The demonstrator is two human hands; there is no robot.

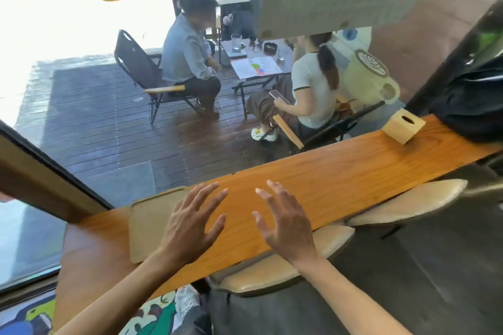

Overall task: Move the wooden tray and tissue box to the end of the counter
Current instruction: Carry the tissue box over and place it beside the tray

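From the head view, I have both hands out over the tabletop (326,179), a long orange-brown plank running along a window. My left hand (190,221) is spread wide, fingers fanned, gripping nothing; it hovers over the right edge of the wooden tray (148,226), and I cannot tell whether the palm touches it. My right hand (283,226) is just as open and empty, above bare wood just beside the tray. I judge the hands are splayed like this because I am about to take the tray by its sides, or have only just let go of it; the frame does not settle which.

The tray lies flat near the left end of the tabletop, close to the window frame. The tissue box (403,125) stands well apart from it, far down the right end, turned at an angle, next to a dark bag (473,106) that takes up that corner. The two things sit at opposite ends, so at least one of them has not reached the end it belongs at.

My left hand covers part of the tray's right rim. The bag is cut off by the edge, and the tabletop's far end is hidden behind it. Cushioned stools (408,202) are tucked below.
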